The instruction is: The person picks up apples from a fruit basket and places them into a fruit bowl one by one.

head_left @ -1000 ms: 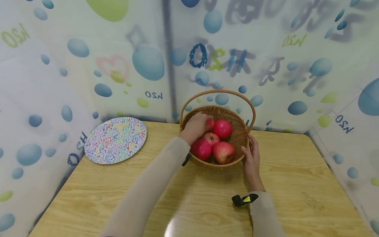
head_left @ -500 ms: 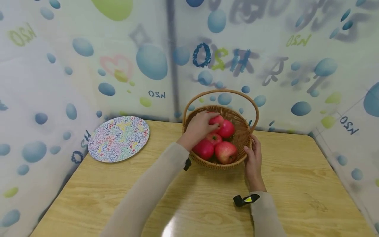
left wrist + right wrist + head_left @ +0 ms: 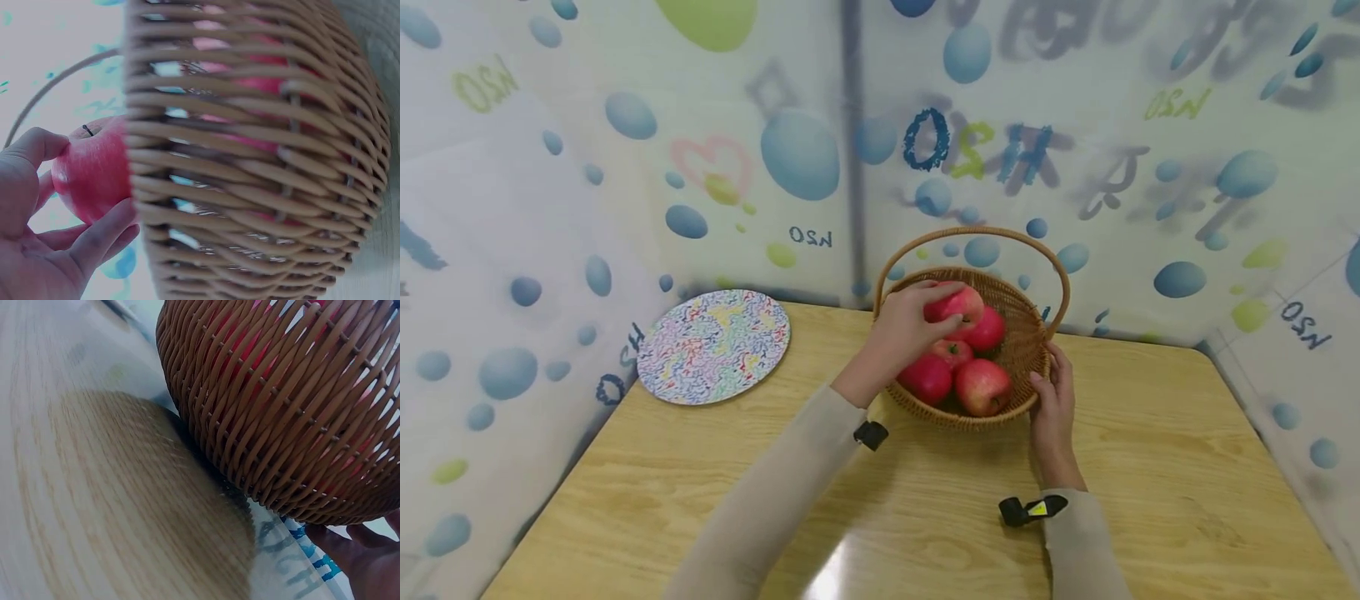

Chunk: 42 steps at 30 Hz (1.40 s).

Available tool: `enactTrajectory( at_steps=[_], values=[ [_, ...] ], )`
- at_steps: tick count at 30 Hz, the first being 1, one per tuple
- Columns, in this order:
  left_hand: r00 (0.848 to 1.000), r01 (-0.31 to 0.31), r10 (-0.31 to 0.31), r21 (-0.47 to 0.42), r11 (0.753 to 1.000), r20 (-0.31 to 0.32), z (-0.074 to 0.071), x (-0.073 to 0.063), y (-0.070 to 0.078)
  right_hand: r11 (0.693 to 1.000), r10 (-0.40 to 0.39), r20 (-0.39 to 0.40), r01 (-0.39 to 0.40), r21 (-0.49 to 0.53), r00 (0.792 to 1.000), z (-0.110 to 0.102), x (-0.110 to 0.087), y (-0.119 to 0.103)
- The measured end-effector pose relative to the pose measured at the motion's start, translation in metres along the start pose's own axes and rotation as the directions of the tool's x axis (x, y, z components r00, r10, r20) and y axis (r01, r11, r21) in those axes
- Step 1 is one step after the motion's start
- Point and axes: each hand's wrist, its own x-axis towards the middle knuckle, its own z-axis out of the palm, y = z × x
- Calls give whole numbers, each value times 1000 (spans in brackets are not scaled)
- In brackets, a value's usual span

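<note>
A red apple is held in my left hand, thumb and fingers around its sides, at the upper left of the basket's opening. In the left wrist view this apple shows its stem beside the wicker rim. Several more red apples lie inside the brown wicker basket, partly seen through its weave in both wrist views. My right hand grips the basket's right rim near the foot of the handle, thumb on the near side; in the right wrist view its fingers touch the wicker.
An oval board with a multicoloured squiggle pattern lies at the table's back left. The basket's arched handle rises above the opening. Patterned curtains stand behind and beside the wooden table.
My left hand has drawn the apple up from the basket's back left, over the other apples and toward me. The right hand keeps its grip on the rim. The head view has shifted slightly left.
</note>
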Motion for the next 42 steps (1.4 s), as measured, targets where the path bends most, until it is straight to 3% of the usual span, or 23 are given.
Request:
enactTrajectory(
  at_steps=[6,15,23,34,42],
  values=[
    [998,-39,35,-66,997,-60,-9,-17,4,1000,18,-25,-18,-10,1000,-3,-2,0],
    [986,-91,62,-184,979,-157,-19,-43,-9,999,14,6,-14,-36,1000,-1,-3,5],
    [980,-54,-6,-298,953,-198,-27,-59,-18,998,6,5,-5,-60,1000,1,-1,5],
    [965,43,-154,-451,891,-213,-48,-79,-40,999,-11,4,11,-49,1000,1,1,2],
    [933,44,-185,-412,910,-308,-75,-83,-63,999,-10,6,10,-45,1000,-1,0,0]
  ],
)
